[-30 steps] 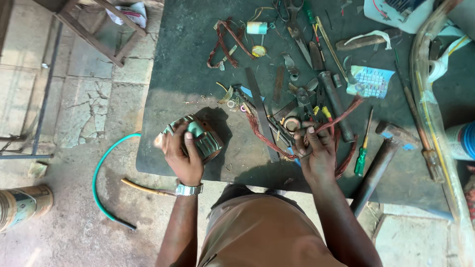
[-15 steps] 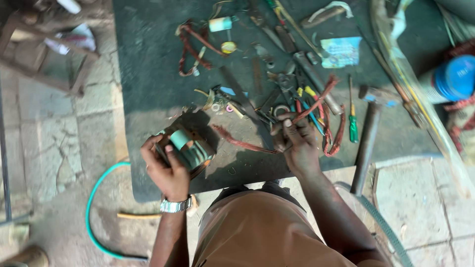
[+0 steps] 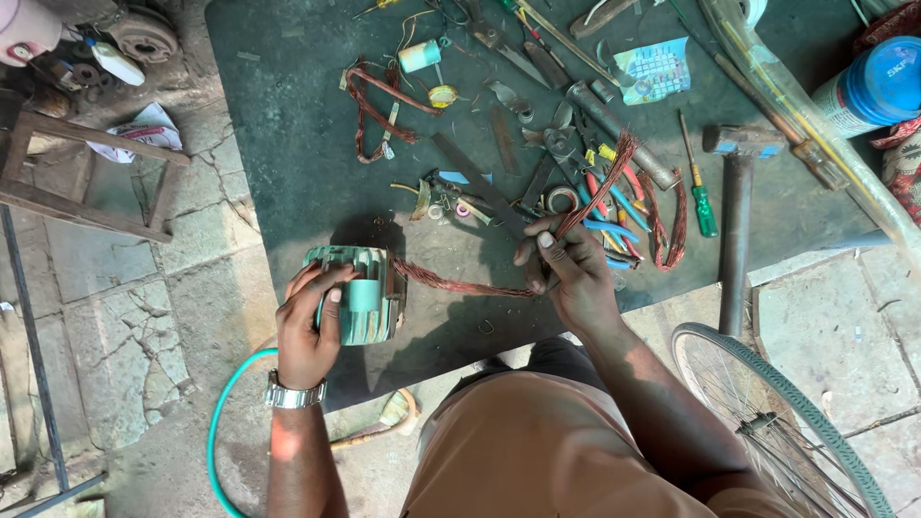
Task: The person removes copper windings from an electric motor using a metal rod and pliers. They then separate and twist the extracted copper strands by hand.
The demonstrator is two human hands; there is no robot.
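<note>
On dark mat [image 3: 288,144]: left hand [image 3: 309,331] grips green motor housing [image 3: 363,295]; right hand [image 3: 566,273] pinches copper winding [image 3: 460,285].

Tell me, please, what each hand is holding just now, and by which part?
The left hand grips the green motor housing around its ribbed side. The right hand pinches the copper wire bundle near its middle, where it bends.

Teal-green ribbed motor housing [image 3: 357,295], coppery reddish wire bundle [image 3: 460,285], dark grey-green counter [image 3: 288,125], green-handled screwdriver [image 3: 703,206], blue-lidded jar [image 3: 878,82] far right, turquoise hose [image 3: 225,422], silver wristwatch [image 3: 293,393], brown trousers [image 3: 537,451]
</note>
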